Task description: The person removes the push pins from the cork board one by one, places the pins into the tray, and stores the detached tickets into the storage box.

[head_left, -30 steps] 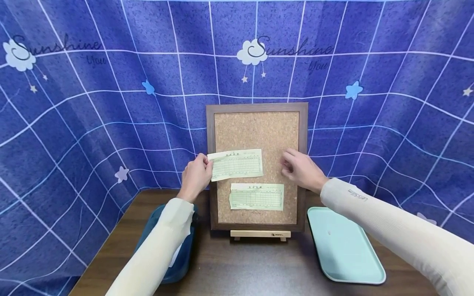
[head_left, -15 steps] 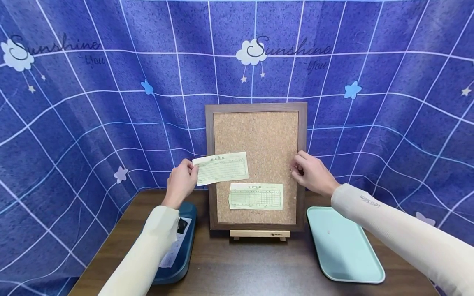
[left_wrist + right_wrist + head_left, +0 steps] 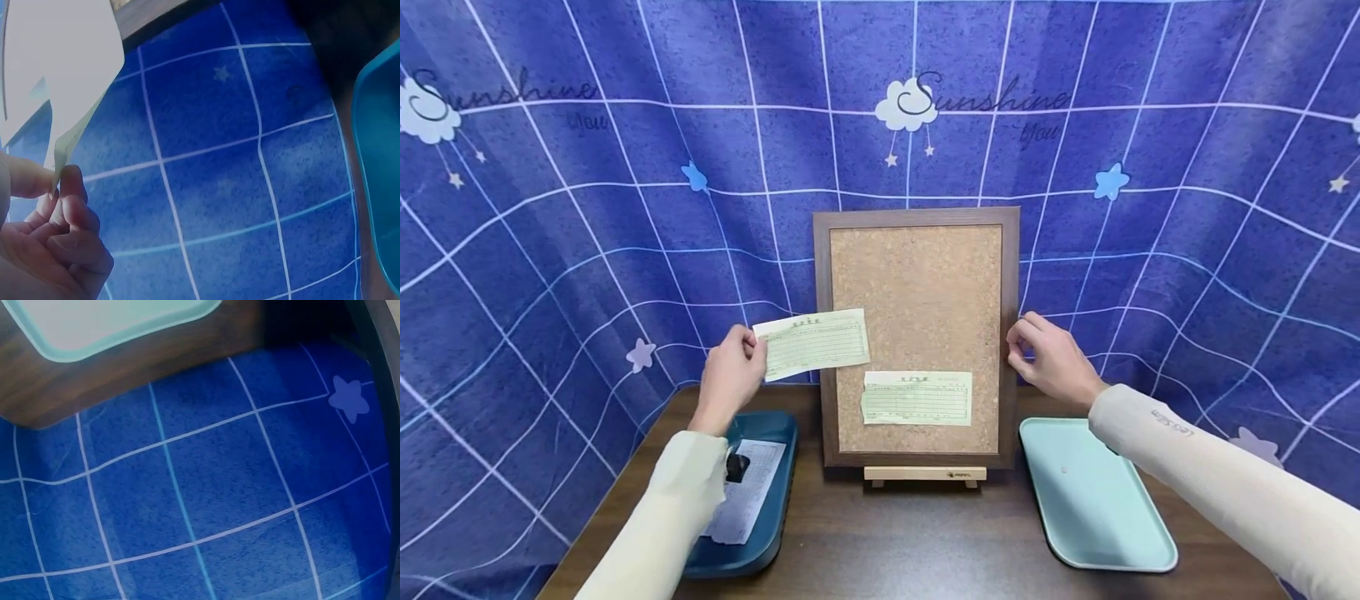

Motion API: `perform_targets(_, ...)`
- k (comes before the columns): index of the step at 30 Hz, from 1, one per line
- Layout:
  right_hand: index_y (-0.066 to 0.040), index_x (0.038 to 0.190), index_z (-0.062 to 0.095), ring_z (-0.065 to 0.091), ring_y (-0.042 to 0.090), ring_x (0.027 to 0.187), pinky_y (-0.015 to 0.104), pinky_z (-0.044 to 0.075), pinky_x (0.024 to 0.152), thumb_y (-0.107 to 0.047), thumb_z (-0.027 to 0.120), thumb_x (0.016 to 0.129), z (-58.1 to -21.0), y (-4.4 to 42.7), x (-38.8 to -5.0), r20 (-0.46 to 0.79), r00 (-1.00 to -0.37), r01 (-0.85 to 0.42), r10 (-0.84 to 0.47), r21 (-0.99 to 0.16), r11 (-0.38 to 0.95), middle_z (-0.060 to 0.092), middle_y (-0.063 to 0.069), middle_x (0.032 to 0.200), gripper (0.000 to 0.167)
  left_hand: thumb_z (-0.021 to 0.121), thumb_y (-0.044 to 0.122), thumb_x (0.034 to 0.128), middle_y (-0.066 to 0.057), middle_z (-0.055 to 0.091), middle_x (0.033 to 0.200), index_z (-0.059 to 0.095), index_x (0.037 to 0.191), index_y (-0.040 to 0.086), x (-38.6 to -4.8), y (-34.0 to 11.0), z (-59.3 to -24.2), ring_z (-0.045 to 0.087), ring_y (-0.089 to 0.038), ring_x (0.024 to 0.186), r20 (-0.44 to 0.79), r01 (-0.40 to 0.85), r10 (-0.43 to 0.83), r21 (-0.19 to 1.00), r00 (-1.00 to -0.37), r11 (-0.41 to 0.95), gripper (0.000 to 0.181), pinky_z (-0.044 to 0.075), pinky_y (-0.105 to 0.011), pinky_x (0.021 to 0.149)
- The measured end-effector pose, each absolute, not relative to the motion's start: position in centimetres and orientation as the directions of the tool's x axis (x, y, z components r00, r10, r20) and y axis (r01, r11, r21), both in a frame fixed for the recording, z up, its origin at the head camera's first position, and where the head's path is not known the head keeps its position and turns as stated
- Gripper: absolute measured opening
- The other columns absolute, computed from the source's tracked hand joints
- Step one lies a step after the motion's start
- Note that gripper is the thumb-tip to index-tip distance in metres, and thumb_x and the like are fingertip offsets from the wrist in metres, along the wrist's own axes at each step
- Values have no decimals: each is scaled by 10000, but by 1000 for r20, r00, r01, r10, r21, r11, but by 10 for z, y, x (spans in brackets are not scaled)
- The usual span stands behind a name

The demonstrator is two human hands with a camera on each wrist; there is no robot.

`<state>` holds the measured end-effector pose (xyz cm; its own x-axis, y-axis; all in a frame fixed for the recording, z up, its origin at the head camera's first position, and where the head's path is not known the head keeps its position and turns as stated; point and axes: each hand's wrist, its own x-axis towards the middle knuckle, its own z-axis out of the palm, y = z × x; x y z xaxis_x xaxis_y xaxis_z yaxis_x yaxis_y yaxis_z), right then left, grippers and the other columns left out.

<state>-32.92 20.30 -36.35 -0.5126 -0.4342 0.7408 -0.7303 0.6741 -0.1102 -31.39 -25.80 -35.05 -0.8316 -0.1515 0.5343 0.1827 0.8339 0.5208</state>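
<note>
My left hand [image 3: 730, 375] pinches the left end of a pale green printed form slip [image 3: 816, 343] between thumb and fingers. The slip's right part overlaps the left side of the framed cork board [image 3: 917, 283]. In the left wrist view, thumb and fingertips [image 3: 72, 178] grip one end of that paper [image 3: 81, 56]. A similar form slip [image 3: 917, 398] lies flat and level on the lower cork. My right hand [image 3: 1054, 358] is at the frame's right edge, fingers curled; anything between its fingertips is too small to make out. The right wrist view shows no hand.
The board stands on a small wooden easel [image 3: 925, 475]. On the left, a blue tray [image 3: 775, 533] holds a white paper and a black object [image 3: 737, 468]. A mint tray [image 3: 1105, 517] on the right bears a tiny speck [image 3: 1063, 470]. A blue curtain [image 3: 625, 275] hangs behind.
The left hand has drawn its form slip leftward from in front of the board. My right hand has moved right, from over the cork to the frame's edge. The lower slip stays put.
</note>
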Motion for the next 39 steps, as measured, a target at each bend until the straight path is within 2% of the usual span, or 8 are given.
perform_targets(7, -113, 799, 568, 497, 114, 661, 274, 407, 573, 17, 632, 698, -374, 217, -324, 758, -514, -707, -402, -110, 698, 500, -22, 779, 177, 528, 138, 927, -86, 585, 744, 512, 925, 41, -309, -284, -349, 519, -239, 633, 585, 233, -153, 530, -796, 815, 98, 378, -351, 609)
perform_targets(13, -110, 797, 567, 479, 102, 649, 283, 405, 545, -20, 610, 714, -390, 233, -319, 762, -532, -674, -370, -116, 730, 481, -26, 763, 131, 527, 100, 918, -87, 588, 751, 522, 960, 15, -298, -298, -350, 508, -221, 626, 605, 250, -143, 517, -783, 819, 95, 374, -339, 607)
perform_targets(22, -117, 789, 567, 482, 78, 630, 214, 391, 534, -14, 623, 719, -420, 246, -310, 742, -575, -647, -345, -155, 747, 479, -44, 749, 137, 543, 107, 910, -75, 583, 742, 528, 951, 20, -275, -322, -361, 498, -197, 616, 603, 212, -155, 491, -782, 845, 97, 351, -258, 578)
perform_targets(28, -107, 801, 562, 458, 68, 631, 250, 398, 526, 18, 642, 699, -435, 250, -305, 725, -611, -619, -319, -186, 763, 466, -53, 739, 181, 545, 101, 895, -58, 585, 719, 531, 922, 30, -258, -343, -373, 500, -164, 590, 588, 179, -158, 473, -793, 862, 77, 351, -227, 545)
perform_targets(34, -111, 797, 566, 450, 74, 625, 260, 391, 526, 26, 654, 687, -457, 257, -299, 701, -644, -597, -307, -209, 774, 448, -66, 733, 197, 552, 100, 883, -45, 594, 700, 530, 898, 42, -244, -356, -392, 516, -159, 569, 543, 125, -172, 466, -822, 876, 64, 381, -275, 525)
perform_targets(39, -118, 786, 568, 512, 104, 634, 286, 433, 544, 44, 666, 683, -474, 261, -292, 693, -657, -590, -297, -226, 775, 485, -50, 748, 216, 537, 119, 893, -43, 584, 705, 517, 910, 51, -238, -358, -416, 514, -171, 570, 478, 73, -197, 488, -856, 870, 73, 392, -331, 534)
